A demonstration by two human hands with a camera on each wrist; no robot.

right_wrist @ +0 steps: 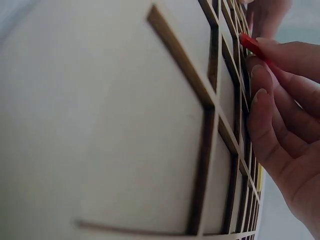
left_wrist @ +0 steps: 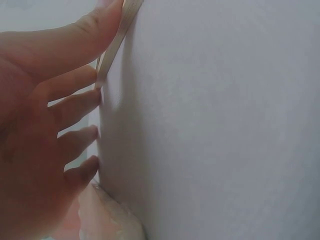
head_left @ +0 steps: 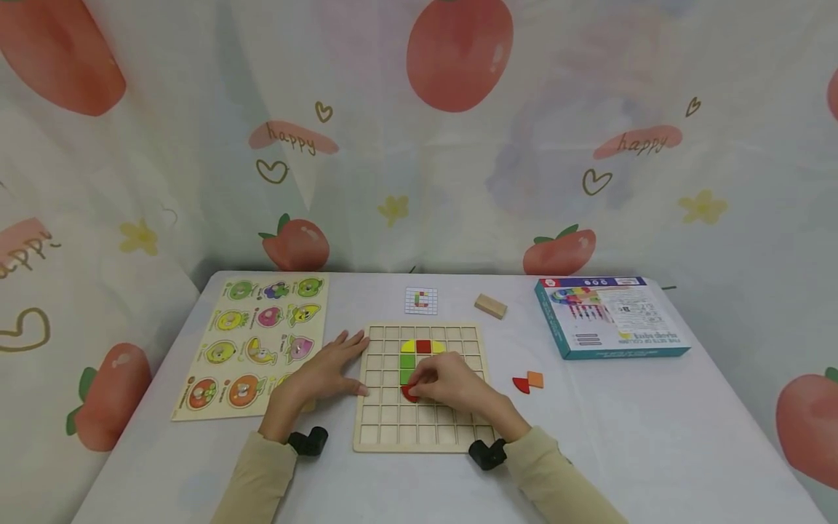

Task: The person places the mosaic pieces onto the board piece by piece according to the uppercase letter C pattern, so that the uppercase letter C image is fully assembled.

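Observation:
A wooden grid board (head_left: 389, 435) lies flat on the table in front of me. My right hand (head_left: 452, 382) pinches a red quarter-circle piece (right_wrist: 254, 46) between thumb and fingers, over a cell below two stacked green squares (head_left: 407, 369). Above the green squares, a red square (head_left: 423, 347) sits between two yellow rounded pieces (head_left: 409, 347) in the grid. Beside the board's left edge rests my left hand (head_left: 329, 370), its fingers spread and its thumb touching the rim. The left wrist view shows those fingers nearly straight against the board's edge and the tablecloth.
Left of the board lies a wooden fruit puzzle (head_left: 207, 335). A small pattern card (head_left: 421, 300) and a wooden block (head_left: 490, 306) are behind it. On the right are an orange square (head_left: 535, 379), another red quarter-circle (head_left: 521, 385) and a flat teal-edged box (head_left: 609, 324).

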